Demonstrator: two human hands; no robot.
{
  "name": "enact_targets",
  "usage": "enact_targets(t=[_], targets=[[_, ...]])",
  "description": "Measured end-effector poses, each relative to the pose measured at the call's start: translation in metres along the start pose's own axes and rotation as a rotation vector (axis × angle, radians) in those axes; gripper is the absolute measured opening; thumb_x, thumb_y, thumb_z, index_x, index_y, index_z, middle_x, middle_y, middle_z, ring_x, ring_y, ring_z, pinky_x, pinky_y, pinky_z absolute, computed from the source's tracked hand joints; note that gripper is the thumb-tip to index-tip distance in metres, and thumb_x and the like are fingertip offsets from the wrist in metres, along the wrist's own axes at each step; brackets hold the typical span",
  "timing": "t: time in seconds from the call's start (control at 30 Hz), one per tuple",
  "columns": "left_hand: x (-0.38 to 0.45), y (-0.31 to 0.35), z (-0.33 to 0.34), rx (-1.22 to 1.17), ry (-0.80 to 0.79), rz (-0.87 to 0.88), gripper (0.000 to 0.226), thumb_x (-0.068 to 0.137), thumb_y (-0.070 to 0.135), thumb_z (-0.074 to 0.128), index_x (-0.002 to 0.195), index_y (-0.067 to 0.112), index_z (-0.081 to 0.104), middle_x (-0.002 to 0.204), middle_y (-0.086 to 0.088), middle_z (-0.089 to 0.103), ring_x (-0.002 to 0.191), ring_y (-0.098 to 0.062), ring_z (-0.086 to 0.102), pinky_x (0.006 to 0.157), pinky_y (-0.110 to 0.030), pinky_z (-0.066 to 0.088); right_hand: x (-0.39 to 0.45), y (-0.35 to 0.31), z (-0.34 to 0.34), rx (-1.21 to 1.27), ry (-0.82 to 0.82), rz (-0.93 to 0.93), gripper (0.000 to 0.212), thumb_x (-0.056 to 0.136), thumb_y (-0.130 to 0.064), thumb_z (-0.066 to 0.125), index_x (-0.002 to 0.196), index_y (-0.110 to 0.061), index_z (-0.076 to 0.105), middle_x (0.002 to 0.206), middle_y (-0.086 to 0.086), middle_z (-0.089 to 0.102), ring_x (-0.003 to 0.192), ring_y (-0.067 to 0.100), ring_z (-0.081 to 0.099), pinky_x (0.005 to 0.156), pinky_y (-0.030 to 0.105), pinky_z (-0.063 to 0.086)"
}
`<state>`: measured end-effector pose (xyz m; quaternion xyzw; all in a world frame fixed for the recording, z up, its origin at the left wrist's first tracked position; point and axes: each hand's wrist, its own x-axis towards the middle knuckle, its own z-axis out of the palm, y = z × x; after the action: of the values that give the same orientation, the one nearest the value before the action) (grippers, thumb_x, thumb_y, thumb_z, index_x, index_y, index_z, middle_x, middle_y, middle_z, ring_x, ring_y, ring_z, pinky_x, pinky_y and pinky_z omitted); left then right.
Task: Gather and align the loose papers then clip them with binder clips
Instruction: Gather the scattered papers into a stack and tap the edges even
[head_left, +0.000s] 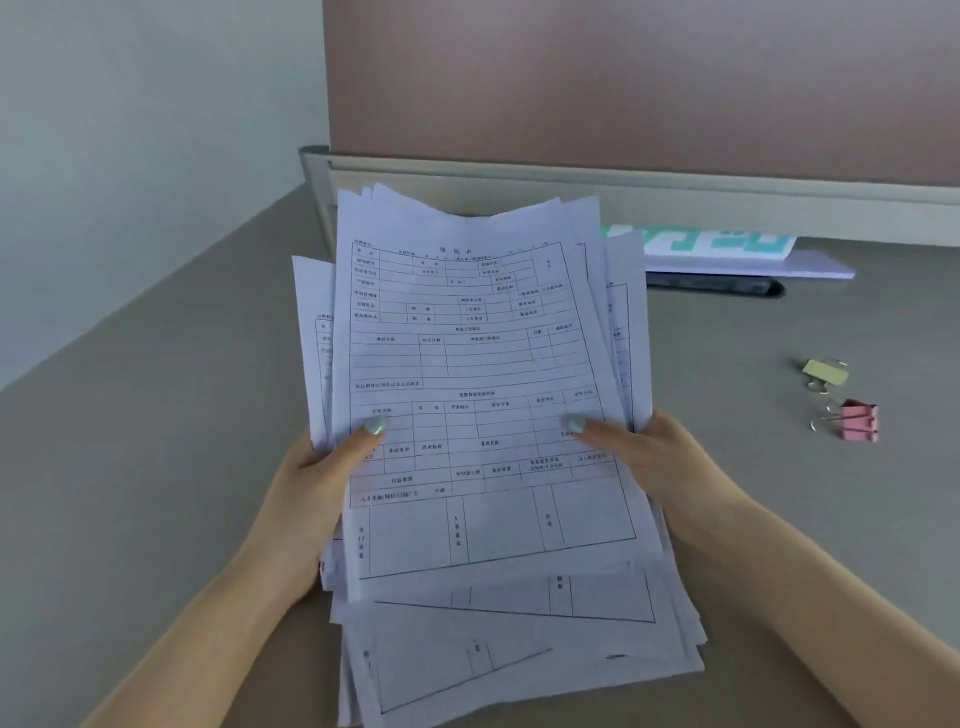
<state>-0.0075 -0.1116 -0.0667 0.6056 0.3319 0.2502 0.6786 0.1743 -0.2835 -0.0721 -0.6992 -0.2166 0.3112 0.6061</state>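
Note:
A thick, uneven stack of printed form papers (467, 364) is lifted in front of me, its sheets fanned out and skewed at the edges. My left hand (317, 478) grips its left side with the thumb on the top sheet. My right hand (649, 457) grips the right side the same way. The lower sheets splay out toward the desk's near edge. Two binder clips lie on the desk to the right, apart from the stack: a yellow clip (825, 371) and a pink clip (857, 420) just below it.
The grey desk (156, 467) runs back to a partition panel (623, 78) with a pale rail. Behind the stack at the right lie a white booklet with green lettering (727, 247) and a dark flat object (717, 285) under it.

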Motion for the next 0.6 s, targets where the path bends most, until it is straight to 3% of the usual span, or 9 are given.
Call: enact_targets(t=[0.1, 0.2, 0.27, 0.37, 0.43, 0.53, 0.6], targets=[[-0.003, 0.003, 0.000, -0.041, -0.035, -0.037, 0.014, 0.085, 0.027, 0.058, 0.085, 0.022, 0.071, 0.071, 0.009, 0.077, 0.067, -0.007, 0.073, 0.046, -0.014, 0.052, -0.006, 0.000, 0.000, 0.083, -0.024, -0.032, 0.018, 0.081, -0.021, 0.066, 0.097, -0.015, 0.071, 0.095, -0.001, 0.077, 0.090, 0.014, 0.071, 0.072, 0.024, 0.056], [-0.002, 0.015, 0.002, -0.056, -0.076, -0.023, 0.012, 0.084, 0.024, 0.058, 0.086, 0.022, 0.070, 0.072, 0.009, 0.077, 0.067, -0.005, 0.073, 0.048, -0.014, 0.052, -0.013, -0.010, -0.002, 0.135, 0.006, -0.089, 0.013, 0.081, -0.019, 0.065, 0.092, -0.018, 0.070, 0.095, -0.003, 0.077, 0.091, 0.015, 0.071, 0.075, 0.029, 0.057], [0.001, 0.032, 0.006, -0.051, -0.124, 0.036, 0.013, 0.081, 0.024, 0.059, 0.089, 0.024, 0.069, 0.078, 0.012, 0.077, 0.074, -0.003, 0.072, 0.055, -0.014, 0.054, -0.016, -0.027, -0.007, 0.142, 0.032, -0.151, 0.015, 0.080, -0.019, 0.066, 0.094, -0.020, 0.070, 0.097, -0.003, 0.076, 0.094, 0.015, 0.071, 0.076, 0.030, 0.057], [0.006, 0.070, 0.013, -0.043, -0.181, 0.161, 0.015, 0.074, 0.027, 0.062, 0.084, 0.030, 0.073, 0.090, 0.012, 0.077, 0.089, -0.008, 0.072, 0.076, -0.026, 0.055, -0.014, -0.064, -0.017, 0.152, 0.078, -0.272, 0.025, 0.071, -0.028, 0.071, 0.096, -0.023, 0.073, 0.104, -0.002, 0.075, 0.099, 0.018, 0.069, 0.087, 0.042, 0.053], [0.007, 0.094, 0.020, -0.028, -0.202, 0.242, 0.016, 0.080, 0.023, 0.061, 0.087, 0.031, 0.073, 0.095, 0.012, 0.076, 0.094, -0.008, 0.070, 0.085, -0.031, 0.051, -0.015, -0.089, -0.023, 0.170, 0.095, -0.347, 0.021, 0.070, -0.029, 0.070, 0.090, -0.026, 0.074, 0.102, -0.004, 0.075, 0.098, 0.017, 0.069, 0.089, 0.044, 0.052], [0.008, 0.119, 0.029, -0.037, -0.237, 0.327, 0.017, 0.083, 0.019, 0.061, 0.092, 0.029, 0.070, 0.094, 0.014, 0.076, 0.094, -0.006, 0.070, 0.086, -0.029, 0.052, -0.017, -0.114, -0.030, 0.167, 0.070, -0.429, 0.013, 0.075, -0.024, 0.069, 0.085, -0.029, 0.075, 0.098, -0.007, 0.076, 0.095, 0.015, 0.070, 0.088, 0.043, 0.052], [0.008, 0.125, 0.032, -0.041, -0.273, 0.364, 0.020, 0.076, 0.027, 0.063, 0.095, 0.032, 0.068, 0.094, 0.017, 0.076, 0.093, -0.004, 0.070, 0.083, -0.028, 0.056, -0.019, -0.120, -0.034, 0.164, 0.024, -0.439, 0.021, 0.070, -0.029, 0.070, 0.091, -0.026, 0.073, 0.104, -0.003, 0.075, 0.099, 0.018, 0.069, 0.090, 0.045, 0.052]])
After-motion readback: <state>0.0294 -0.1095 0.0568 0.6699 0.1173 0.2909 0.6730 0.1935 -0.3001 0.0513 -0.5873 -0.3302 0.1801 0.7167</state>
